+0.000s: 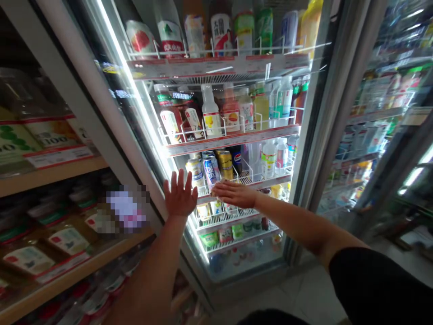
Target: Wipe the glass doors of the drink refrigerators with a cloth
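Note:
My left hand (180, 195) is raised with fingers spread, palm toward the glass of a lit drinks cooler (145, 131), at the height of the can shelf. My right hand (233, 193) lies flat with fingers stretched out, reaching left along the front edge of that shelf, just below a blue and white can (211, 170). A white can (195, 172) and a gold can (226, 164) stand on either side of it. Neither hand holds anything.
The cooler has wire shelves of bottles (211, 118) above and small cups (216, 208) below. A wooden shelf unit (50, 176) with boxed goods stands on the left. A second glass-door cooler (375, 113) is on the right. Pale floor tiles (304, 293) lie below.

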